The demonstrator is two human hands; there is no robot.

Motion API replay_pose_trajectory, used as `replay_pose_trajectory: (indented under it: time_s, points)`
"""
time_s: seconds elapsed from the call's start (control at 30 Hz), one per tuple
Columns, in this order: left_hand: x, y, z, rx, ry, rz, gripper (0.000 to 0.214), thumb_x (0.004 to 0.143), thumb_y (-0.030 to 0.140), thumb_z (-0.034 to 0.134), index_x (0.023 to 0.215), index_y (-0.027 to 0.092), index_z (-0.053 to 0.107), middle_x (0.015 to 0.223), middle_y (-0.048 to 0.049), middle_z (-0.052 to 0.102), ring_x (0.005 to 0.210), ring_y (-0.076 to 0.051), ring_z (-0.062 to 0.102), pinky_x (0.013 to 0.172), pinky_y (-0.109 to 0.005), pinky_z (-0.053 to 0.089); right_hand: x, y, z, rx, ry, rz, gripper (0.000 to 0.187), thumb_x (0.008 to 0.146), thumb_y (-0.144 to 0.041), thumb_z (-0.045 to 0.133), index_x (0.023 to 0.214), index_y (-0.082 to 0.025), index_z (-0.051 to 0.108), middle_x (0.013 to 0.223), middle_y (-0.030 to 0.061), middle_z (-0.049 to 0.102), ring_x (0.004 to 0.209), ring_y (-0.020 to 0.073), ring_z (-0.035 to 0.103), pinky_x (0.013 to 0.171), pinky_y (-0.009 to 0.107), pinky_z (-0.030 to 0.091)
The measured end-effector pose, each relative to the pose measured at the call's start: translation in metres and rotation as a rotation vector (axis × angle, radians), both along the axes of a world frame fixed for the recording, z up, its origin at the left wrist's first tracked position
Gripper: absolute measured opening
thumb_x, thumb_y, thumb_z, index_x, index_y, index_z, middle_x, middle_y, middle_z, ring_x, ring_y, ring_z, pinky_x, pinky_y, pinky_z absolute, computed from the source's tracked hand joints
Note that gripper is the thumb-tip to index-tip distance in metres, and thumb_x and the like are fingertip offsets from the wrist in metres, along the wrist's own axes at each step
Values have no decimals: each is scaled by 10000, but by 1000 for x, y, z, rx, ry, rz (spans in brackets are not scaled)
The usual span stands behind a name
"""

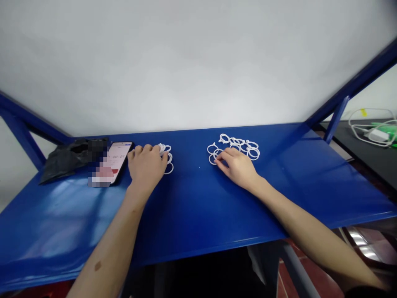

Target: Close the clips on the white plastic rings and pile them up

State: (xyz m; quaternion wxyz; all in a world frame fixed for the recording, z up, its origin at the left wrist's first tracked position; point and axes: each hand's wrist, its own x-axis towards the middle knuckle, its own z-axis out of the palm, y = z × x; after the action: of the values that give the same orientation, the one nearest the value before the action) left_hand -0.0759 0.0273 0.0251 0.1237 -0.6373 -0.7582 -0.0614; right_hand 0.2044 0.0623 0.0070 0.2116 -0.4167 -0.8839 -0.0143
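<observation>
The right hand (237, 165) had its thumb and fingers bent to the rim of one of the right rings (238, 142); whether they pinched it, I could not tell. The left hand (145, 163) lay palm down over the left rings (169, 157), its grip hidden. Both groups lay toward the table's (192, 207) back edge, probably to suit one hand apiece. The rings were thin, white, plastic-looking loops with small nubs. Further left, a glossy phone (119, 159) lay face up, perhaps for readable digits; a crumpled black bag (66, 159) lay toward the back left corner.
</observation>
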Motion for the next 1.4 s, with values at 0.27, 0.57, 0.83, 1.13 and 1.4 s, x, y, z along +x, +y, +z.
replay_pose_trajectory:
  time_s: [0.27,0.57,0.83,1.13,1.4]
  points:
    - [-17,11,-17,-116,-122,-200,473,964,448,429,1312,197,628,1365,-134,608,1233,-360,509,1005,-496,432,-9,-2,-11,-142,-104,1,130,994,-262,556,1009,-169,645,1004,71,653,800,172,599,559,266,374]
    - [-14,11,-25,-219,-177,-317,611,955,521,438,1459,180,491,1534,-100,482,1463,-379,324,1217,-586,189,18,23,12,9,-5,160,221,1033,-270,449,976,-180,643,994,111,655,908,237,573,780,370,490]
    - [-13,5,-21,-315,-187,-313,822,852,654,513,1513,174,414,1597,-106,385,1520,-403,188,1231,-623,-1,0,62,4,-57,-156,291,221,1025,-257,459,999,-174,662,997,104,661,912,239,559,790,369,474]
    - [-22,0,-7,-245,-246,-344,593,834,287,516,1425,240,498,1494,-87,526,1484,-331,317,1235,-632,3,2,38,-8,-108,-145,234,199,1025,-233,443,964,-147,611,969,119,633,872,227,585,780,355,487]
    - [-14,-8,-3,-116,-197,-405,621,775,92,475,1378,234,515,1457,-93,553,1439,-325,382,1210,-683,-27,-1,-9,-2,-95,-22,310,285,1067,-284,353,1015,-164,606,970,115,666,916,222,613,763,345,528]
